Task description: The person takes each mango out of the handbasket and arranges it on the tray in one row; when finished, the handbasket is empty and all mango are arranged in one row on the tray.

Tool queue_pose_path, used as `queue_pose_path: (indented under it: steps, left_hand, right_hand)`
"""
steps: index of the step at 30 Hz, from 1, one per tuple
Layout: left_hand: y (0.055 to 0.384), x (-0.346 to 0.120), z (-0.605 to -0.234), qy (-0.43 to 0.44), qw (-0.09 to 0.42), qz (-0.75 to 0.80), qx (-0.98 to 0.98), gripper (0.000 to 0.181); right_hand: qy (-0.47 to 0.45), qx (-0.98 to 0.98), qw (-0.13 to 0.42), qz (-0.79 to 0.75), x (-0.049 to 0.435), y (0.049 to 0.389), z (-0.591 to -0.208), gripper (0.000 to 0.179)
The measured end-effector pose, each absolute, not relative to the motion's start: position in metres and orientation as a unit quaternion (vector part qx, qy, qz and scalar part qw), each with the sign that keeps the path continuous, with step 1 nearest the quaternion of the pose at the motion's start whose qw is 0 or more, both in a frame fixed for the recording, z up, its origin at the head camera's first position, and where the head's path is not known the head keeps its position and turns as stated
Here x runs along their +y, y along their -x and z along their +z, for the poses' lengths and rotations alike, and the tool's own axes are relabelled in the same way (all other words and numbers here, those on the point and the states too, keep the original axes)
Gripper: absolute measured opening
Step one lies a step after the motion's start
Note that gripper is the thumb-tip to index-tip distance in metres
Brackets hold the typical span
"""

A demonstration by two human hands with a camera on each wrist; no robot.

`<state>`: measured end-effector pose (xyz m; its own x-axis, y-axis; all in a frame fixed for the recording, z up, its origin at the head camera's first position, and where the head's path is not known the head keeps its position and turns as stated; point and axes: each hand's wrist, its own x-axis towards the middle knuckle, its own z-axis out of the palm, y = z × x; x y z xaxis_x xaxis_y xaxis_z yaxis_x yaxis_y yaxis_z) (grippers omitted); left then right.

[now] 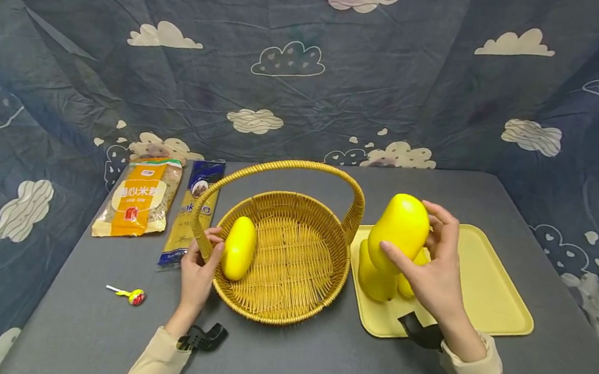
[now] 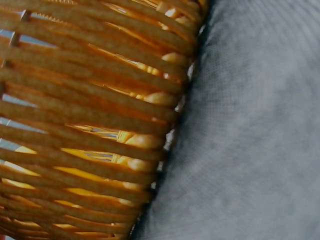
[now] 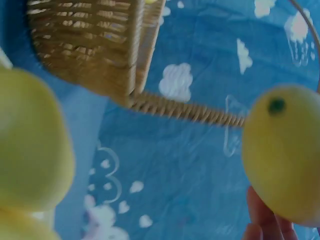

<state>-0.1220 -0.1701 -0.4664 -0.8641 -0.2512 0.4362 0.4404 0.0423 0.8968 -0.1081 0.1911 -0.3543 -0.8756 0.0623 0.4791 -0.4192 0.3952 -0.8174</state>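
My right hand (image 1: 438, 265) grips a large yellow mango (image 1: 400, 230) and holds it raised above the left part of the pale yellow tray (image 1: 497, 296). More yellow mangoes (image 1: 376, 281) lie on the tray beneath it, partly hidden by the hand and the held one. At the left side of a woven wicker basket (image 1: 289, 315), my left hand (image 1: 200, 273) grips the rim by the foot of the arched handle. Inside the basket, against its left wall, lies one mango (image 1: 239, 250). The left wrist view shows mostly the basket's woven side (image 2: 90, 105).
Behind and left of the basket lie an orange-labelled food bag (image 1: 137, 198) and a blue and yellow pasta packet (image 1: 192, 214). A wrapped lollipop (image 1: 135, 297) lies on the grey table (image 1: 291, 362) at the left. A cloud-patterned cloth (image 1: 285, 103) hangs behind.
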Motion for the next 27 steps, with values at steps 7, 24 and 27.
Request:
queue_pose_path:
  steps: [7, 24, 27]
  left_hand:
    - [0.123, -0.171, -0.468, 0.063, 0.247, -0.687, -0.68, 0.012]
    - [0.123, -0.17, -0.467, 0.073, 0.255, -0.689, -0.674, 0.011]
    - [0.123, -0.17, -0.467, 0.077, 0.257, -0.693, -0.669, 0.011]
  right_hand:
    - [-0.006, -0.76, 0.236, 0.606, 0.226, 0.119, -0.371, 0.077]
    - [0.136, -0.86, 0.154, 0.466, 0.302, 0.14, -0.419, 0.075]
    - [0.143, -0.871, 0.125, 0.454, 0.311, 0.142, -0.428, 0.079]
